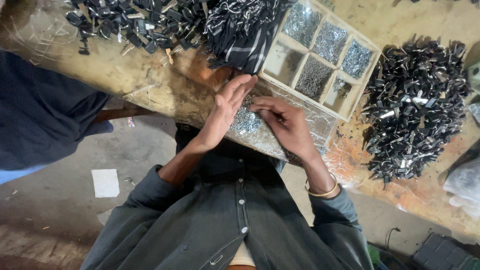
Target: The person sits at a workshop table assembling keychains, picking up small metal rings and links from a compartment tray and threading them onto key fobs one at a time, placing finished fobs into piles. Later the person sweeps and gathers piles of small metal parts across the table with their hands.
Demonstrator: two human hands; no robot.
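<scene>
The left hand (226,111) is held flat and released, cupping a small heap of shiny silver metal rings (245,121) on the plastic-covered desk (150,92). The right hand (285,122) pinches into that heap, just below the compartmented wooden tray (299,50).
</scene>
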